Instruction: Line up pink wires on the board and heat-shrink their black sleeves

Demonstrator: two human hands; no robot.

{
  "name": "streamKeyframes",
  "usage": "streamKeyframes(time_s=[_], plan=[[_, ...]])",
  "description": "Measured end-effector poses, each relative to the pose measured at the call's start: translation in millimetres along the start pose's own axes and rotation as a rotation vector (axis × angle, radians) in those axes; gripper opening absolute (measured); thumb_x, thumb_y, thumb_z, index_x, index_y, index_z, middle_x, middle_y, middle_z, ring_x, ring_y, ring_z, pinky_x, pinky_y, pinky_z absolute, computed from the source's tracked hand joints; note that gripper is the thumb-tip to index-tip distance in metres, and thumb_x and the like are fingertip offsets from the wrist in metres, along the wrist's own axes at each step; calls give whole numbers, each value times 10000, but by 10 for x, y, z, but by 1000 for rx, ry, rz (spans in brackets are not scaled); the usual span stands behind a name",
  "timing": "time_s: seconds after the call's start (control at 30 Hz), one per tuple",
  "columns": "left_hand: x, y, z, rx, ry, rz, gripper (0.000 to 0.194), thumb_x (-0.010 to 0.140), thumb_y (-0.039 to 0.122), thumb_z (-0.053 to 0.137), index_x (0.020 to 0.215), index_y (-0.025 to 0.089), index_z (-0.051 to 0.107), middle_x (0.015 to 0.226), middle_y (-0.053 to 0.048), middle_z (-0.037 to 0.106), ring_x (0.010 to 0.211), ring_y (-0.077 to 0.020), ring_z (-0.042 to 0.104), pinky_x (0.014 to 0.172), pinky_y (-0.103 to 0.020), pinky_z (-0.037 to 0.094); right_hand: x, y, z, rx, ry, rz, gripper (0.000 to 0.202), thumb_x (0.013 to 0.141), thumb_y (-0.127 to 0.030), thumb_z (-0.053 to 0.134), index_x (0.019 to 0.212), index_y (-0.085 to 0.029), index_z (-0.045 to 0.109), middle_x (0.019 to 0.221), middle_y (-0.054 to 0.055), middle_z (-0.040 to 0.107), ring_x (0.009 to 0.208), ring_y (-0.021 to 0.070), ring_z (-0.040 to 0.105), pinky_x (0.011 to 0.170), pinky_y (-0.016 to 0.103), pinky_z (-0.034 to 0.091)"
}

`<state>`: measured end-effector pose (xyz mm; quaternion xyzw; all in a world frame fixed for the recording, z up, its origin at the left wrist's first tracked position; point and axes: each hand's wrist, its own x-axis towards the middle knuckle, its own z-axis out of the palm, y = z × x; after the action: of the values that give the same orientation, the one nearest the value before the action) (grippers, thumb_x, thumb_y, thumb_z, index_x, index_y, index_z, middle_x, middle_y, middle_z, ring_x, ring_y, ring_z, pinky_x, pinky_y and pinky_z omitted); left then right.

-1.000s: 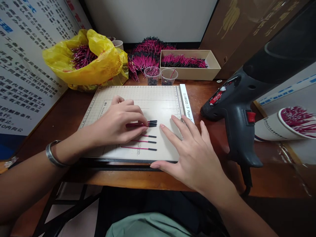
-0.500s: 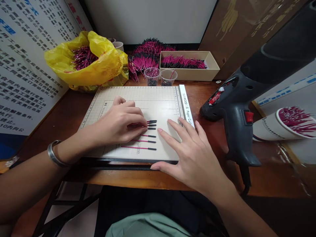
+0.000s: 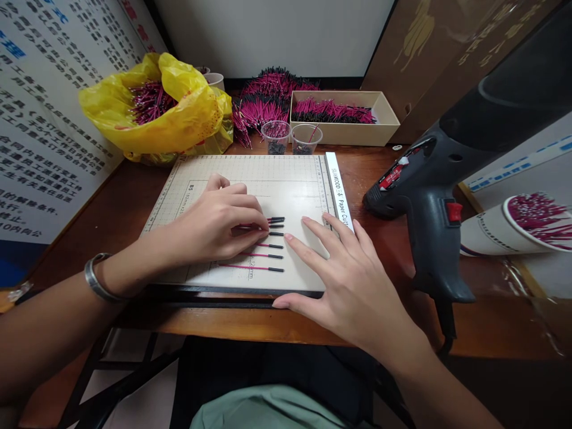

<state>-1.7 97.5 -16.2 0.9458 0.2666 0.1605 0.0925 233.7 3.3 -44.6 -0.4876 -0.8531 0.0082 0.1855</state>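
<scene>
Thin pink wires point(image 3: 257, 255) lie on paper-cutter board point(image 3: 268, 170), long axes running left to right, nearly parallel; black ends point(image 3: 276, 270) point right. Left hand point(image 3: 226, 223): fingers bent, thumb and index nearly together over upper wires; cannot tell if they pinch any. Right hand point(image 3: 346, 271): fingers spread wide, holding nothing, index tip just beside one black end.

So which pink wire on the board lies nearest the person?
The frontmost wire, nearest the front edge; the others lie farther back on the board, some partly hidden by the left hand.
</scene>
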Motion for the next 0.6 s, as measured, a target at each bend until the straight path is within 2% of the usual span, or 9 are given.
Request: streamKeyframes(time_s=[0.6], plan=[[-11,-22,14,26,14,67,194,989,290,579,889,208,724,864,5,765,736,-164,520,762,-374,229,6,-5,-1,-9,-4,0,765,899,-771,385,1332,-196,645,1431,162,594,1372,437,476,1067,708,403]])
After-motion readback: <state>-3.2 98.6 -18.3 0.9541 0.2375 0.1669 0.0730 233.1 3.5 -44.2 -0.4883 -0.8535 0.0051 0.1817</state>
